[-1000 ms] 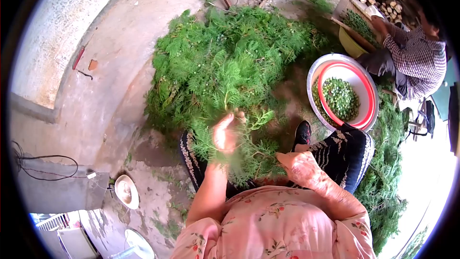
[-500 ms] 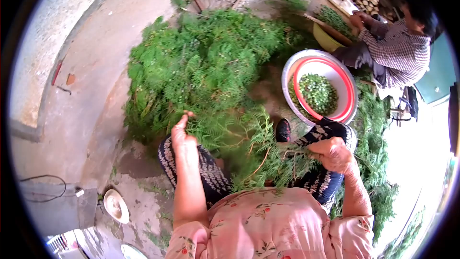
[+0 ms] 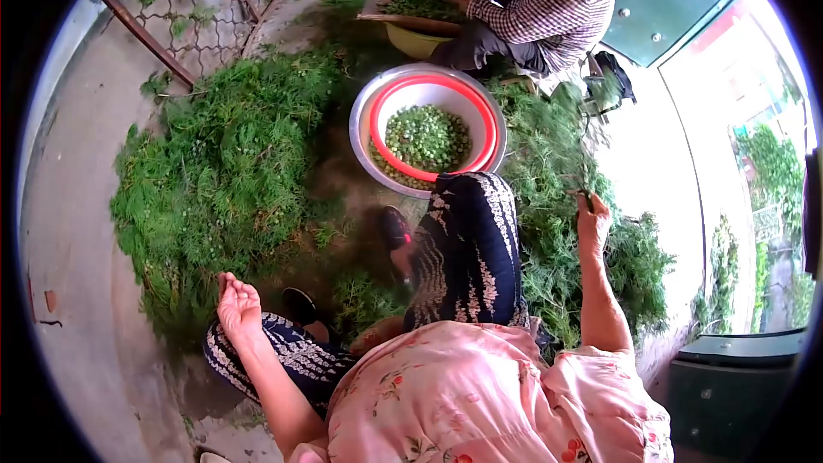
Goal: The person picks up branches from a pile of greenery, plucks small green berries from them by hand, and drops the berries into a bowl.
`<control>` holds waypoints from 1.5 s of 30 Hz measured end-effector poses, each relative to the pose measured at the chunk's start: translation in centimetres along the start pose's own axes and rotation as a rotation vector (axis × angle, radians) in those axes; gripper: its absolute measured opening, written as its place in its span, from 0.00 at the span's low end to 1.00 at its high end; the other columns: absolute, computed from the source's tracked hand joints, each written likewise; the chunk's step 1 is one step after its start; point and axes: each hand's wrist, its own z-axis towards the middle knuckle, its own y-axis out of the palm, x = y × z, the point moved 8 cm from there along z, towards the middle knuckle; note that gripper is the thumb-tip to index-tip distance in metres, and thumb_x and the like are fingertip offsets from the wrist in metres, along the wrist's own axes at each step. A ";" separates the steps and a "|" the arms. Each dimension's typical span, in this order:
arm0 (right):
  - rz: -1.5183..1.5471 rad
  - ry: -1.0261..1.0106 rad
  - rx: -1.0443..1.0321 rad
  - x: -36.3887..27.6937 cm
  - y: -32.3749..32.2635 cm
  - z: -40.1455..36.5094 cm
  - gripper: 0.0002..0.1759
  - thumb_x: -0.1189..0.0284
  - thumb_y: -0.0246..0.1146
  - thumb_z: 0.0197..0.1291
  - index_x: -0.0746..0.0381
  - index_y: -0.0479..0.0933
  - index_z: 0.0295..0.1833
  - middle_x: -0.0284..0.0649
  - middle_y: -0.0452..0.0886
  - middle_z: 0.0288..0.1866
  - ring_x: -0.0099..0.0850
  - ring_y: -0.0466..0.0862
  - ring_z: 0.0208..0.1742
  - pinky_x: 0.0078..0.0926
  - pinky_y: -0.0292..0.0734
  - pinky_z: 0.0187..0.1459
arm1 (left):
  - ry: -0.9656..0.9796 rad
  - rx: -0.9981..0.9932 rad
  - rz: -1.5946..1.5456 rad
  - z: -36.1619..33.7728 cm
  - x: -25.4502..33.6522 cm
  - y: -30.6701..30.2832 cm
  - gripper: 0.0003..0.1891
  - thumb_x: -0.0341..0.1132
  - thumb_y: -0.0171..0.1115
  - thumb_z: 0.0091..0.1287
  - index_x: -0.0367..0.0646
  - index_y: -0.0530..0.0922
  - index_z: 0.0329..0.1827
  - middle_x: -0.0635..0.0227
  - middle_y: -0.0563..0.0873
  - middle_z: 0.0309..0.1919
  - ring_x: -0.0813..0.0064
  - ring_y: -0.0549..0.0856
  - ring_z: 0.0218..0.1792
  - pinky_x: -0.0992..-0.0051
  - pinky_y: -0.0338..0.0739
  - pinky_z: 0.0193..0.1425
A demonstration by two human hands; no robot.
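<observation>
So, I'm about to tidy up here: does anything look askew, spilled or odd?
Mildly odd: the red-rimmed white round bowl of small round green berries sits off-centre inside the wide silver metal basin, leaving a lopsided gap. That may be deliberate. Nothing looks clearly spilled or damaged.

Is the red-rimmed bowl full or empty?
Partly full: small green pieces lie in the bowl, with bare white wall above them.
</observation>
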 end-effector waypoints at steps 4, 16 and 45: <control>-0.547 -0.251 0.236 13.4 -2.3 0.0 0.26 0.64 0.70 0.48 0.66 0.74 0.50 0.49 0.81 0.34 0.47 0.79 0.35 0.35 0.73 0.41 | 0.014 -0.032 0.027 -1.3 -0.1 0.9 0.09 0.26 0.52 0.67 0.45 0.79 0.44 0.69 0.85 0.37 0.78 0.81 0.31 0.77 0.78 0.37; 0.599 -0.287 -0.209 -14.1 7.7 -7.4 0.11 0.78 0.55 0.63 0.67 0.77 0.49 0.38 0.82 0.40 0.24 0.81 0.38 0.20 0.77 0.42 | 0.263 -0.063 -0.004 -9.2 5.6 6.9 0.06 0.33 0.55 0.67 0.45 0.78 0.43 0.75 0.81 0.30 0.81 0.78 0.28 0.77 0.74 0.35; 0.115 -0.157 -1.399 -18.4 45.0 -32.8 0.17 0.73 0.58 0.62 0.67 0.72 0.55 0.38 0.79 0.34 0.23 0.77 0.29 0.22 0.74 0.27 | 0.706 -0.246 2.156 -2.2 -7.5 23.0 0.09 0.33 0.64 0.52 0.38 0.79 0.33 0.60 0.83 0.26 0.69 0.85 0.29 0.72 0.76 0.29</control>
